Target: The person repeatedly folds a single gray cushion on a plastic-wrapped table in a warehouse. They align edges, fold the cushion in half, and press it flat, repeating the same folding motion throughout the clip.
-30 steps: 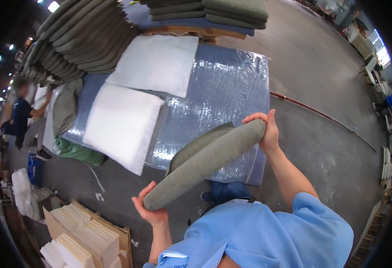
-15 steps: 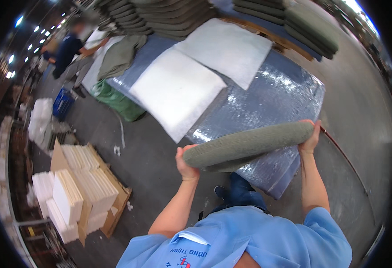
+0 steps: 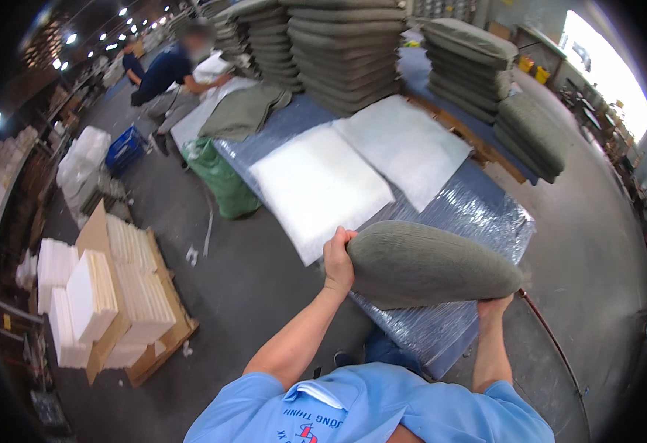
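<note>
A grey-green fabric cushion is held up in front of me, tilted, above the near end of the plastic-wrapped table. My left hand grips its left end, fingers wrapped behind the edge. At the lower right corner my right hand holds it from beneath, its fingers partly hidden by the cushion. Beyond it, a white padding sheet lies flat on the table, and a second white sheet lies beside it toward the far right.
Tall stacks of grey-green cushions stand at the back, with more stacked cushions at right. A green sack leans by the table's left side. Foam blocks fill a pallet at left. A co-worker bends over the far end. A hose trails right.
The cushion has turned from nearly edge-on to showing its broad face. My left hand has risen and moved right, while my right hand has dropped to the lower corner. The view has tilted upward.
</note>
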`<state>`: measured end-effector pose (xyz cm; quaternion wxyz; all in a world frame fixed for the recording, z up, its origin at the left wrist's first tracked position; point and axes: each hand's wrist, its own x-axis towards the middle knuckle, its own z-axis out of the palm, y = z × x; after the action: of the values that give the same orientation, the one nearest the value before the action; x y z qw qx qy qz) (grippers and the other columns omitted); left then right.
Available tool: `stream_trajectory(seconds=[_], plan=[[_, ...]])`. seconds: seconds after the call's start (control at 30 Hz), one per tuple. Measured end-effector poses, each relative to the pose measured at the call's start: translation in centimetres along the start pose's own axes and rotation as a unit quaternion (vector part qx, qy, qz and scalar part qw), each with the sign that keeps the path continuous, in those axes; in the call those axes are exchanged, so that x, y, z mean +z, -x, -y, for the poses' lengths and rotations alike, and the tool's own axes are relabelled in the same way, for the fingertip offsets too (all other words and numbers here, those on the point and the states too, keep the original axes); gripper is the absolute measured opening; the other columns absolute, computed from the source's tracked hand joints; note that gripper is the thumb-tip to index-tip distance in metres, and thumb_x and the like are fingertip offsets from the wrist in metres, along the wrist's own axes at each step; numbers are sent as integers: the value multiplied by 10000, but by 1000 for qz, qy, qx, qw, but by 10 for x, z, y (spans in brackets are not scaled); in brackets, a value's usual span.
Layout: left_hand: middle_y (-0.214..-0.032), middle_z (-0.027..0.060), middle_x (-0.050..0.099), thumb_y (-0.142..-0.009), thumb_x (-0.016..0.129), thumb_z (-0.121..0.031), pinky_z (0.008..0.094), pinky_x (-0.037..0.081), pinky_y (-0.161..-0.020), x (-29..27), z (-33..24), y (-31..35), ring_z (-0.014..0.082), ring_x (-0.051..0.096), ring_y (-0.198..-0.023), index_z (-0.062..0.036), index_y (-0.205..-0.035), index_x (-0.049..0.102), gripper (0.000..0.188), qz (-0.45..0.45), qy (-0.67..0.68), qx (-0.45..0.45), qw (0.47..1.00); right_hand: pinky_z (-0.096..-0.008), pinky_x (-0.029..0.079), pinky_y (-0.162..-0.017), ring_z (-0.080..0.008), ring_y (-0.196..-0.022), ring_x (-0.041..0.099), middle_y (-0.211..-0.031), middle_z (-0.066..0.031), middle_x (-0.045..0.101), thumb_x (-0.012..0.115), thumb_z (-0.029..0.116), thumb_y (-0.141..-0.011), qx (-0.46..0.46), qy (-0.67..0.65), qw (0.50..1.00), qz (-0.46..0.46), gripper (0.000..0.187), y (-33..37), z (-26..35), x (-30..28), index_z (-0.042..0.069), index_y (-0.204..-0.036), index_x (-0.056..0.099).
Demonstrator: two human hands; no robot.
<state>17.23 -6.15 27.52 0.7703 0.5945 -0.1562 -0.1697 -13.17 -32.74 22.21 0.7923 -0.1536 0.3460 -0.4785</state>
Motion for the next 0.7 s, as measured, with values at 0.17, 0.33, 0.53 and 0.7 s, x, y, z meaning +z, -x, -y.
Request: stream_trajectory(seconds=[0.17, 0.33, 0.53, 0.7], plan=[[-764, 136, 704, -1037, 331, -283, 386, 475, -746, 84, -95, -18, 253, 619, -738, -3, -784, 726, 546, 156, -48, 221, 961, -541, 523, -1042, -328, -1221, 638, -1346, -129, 647, 503, 504, -1001, 62, -107, 992, -6, 537, 56, 2, -54, 133, -1376, 598], [-784, 137, 719, -986, 342, -283, 354, 458, -848, 141, -129, -40, 257, 629, -780, 11, -774, 726, 528, 315, -111, 360, 871, -554, 569, -945, -393, -1211, 639, -1332, -186, 638, 552, 389, -1009, 336, 6, 932, 139, 526, 121, -11, -89, 100, -1448, 535], [-1175, 138, 741, -1004, 349, -308, 380, 388, -1101, 180, -87, -32, 258, 559, -1254, 19, -919, 751, 526, 398, -6, 207, 894, -645, 482, -1016, -432, -1318, 558, -1478, -175, 536, 471, 335, -1082, 365, 134, 901, 192, 555, 156, -80, -129, 106, -1579, 375], [-1638, 148, 376, -1034, 391, -337, 356, 318, -1183, 153, -70, 23, 241, 411, -1452, 16, -1293, 650, 509, 421, 89, 83, 899, -517, 210, -1247, -318, -1573, 185, -1704, -118, 198, 404, 505, -1099, 282, 322, 876, 222, 793, 175, -72, -72, 79, -1670, 55]])
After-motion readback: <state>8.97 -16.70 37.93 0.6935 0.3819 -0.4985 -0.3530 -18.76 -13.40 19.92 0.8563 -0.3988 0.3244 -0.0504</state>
